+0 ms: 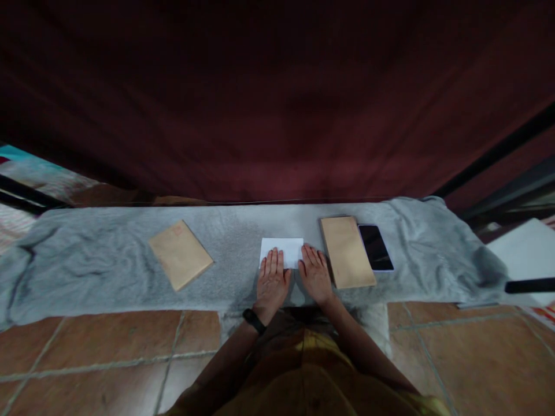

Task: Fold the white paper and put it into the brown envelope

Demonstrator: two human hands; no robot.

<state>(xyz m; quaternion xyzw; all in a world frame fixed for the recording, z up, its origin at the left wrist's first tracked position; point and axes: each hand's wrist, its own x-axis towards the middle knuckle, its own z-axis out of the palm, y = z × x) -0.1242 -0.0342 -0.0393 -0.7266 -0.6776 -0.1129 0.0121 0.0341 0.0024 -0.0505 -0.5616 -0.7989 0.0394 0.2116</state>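
Left hand (273, 283) flat on white rectangular paper (292, 253), right hand (316, 274) at its edge. Both grips fully extended, holding nothing.

Worn on the head, as a single view from above the near side of the grey cloth (234, 231), facing forward and down, far enough to include most of its length and the dark red fabric (295, 127) beyond it.

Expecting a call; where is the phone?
The phone lies right of centre in the head view, on grey cloth, just right of a brown packet.
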